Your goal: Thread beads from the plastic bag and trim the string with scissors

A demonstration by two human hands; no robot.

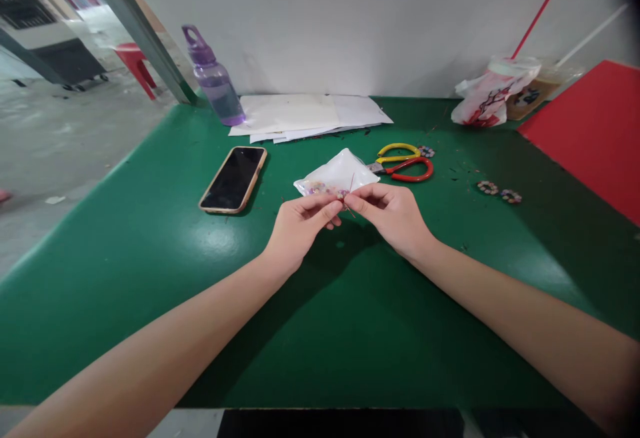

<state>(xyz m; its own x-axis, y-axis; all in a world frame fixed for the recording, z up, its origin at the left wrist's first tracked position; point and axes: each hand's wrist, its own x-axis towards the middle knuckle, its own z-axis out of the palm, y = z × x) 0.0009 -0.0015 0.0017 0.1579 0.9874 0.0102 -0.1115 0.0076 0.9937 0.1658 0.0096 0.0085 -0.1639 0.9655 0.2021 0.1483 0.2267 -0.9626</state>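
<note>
Between my two hands, at the middle of the table, are small beads (341,195) with a thin reddish thread (352,179) sticking up and down from them. My left hand (296,226) pinches the beads between thumb and fingers. My right hand (397,217) pinches the thread close beside them, its fingertips nearly touching the left ones. Just behind lies a white packet (343,168) with colourful beads on its near part. Scissors (415,171) with one yellow and one red handle touch the packet's right side. The fingers partly hide the beads and thread.
A beaded ring (427,151) lies by the scissors; two more beaded rings (487,188) sit farther right. A phone (234,180) is at left, a purple bottle (216,81) and papers (310,115) behind. Bagged drink cups (500,91) and a red board (595,135) stand right.
</note>
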